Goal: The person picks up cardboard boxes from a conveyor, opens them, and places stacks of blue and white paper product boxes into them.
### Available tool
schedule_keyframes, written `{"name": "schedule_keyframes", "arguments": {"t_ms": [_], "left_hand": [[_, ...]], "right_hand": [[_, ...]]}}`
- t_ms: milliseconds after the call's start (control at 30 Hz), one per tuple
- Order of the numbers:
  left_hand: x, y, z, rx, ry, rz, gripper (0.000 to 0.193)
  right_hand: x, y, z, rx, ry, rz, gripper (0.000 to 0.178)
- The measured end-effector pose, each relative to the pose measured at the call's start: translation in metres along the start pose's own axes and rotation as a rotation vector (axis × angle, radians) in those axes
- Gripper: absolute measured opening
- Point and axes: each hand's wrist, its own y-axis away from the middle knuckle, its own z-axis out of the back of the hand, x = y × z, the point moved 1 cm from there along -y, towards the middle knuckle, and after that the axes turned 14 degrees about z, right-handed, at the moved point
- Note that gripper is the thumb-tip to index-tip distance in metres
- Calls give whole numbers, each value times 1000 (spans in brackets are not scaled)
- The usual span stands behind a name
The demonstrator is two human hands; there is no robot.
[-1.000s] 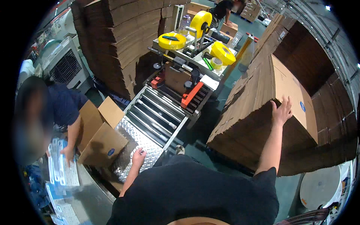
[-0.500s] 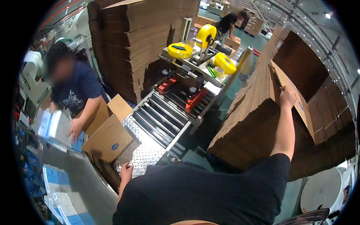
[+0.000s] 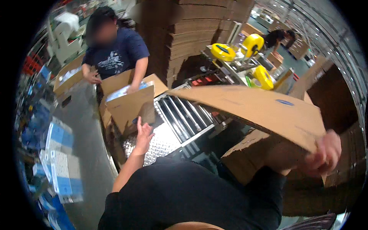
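Note:
My right hand (image 3: 324, 154) grips the corner of a flattened cardboard box (image 3: 249, 101), which is held up and tilted across the right side, over the stack. A small blue oval mark shows on its face. My left hand (image 3: 143, 136) is raised with its fingers apart and holds nothing. It is nearest to an open cardboard box (image 3: 132, 109) that stands at the end of the metal plate. A co-worker's hand reaches into that box, onto a blue-and-white pack (image 3: 122, 93).
A roller conveyor (image 3: 184, 115) runs away from a diamond-tread plate (image 3: 155, 147). Beyond it stands a taping machine with yellow tape rolls (image 3: 263, 77). Blue-and-white packs (image 3: 65, 168) lie on the grey table (image 3: 88, 145) at left. A tall stack of flat cardboard (image 3: 197, 32) rises behind.
My right hand has lifted the flattened cardboard box off the stack and swung it leftward. My left hand has risen and spread its fingers. The co-worker's pack has moved into the open box.

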Motion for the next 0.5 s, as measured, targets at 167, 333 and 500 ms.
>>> {"name": "schedule_keyframes", "arguments": {"t_ms": [167, 333, 500], "left_hand": [[-28, 34, 52, -553, 191, -398, 75], [-41, 80, 130, -976, 27, -644, 63], [-22, 88, 146, -1304, -230, -455, 76]], "right_hand": [[21, 124, -157, -374, -537, -875, 14], [115, 260, -281, -294, -930, -1377, 21], [208, 222, -299, 744, -827, -480, 63]]}}
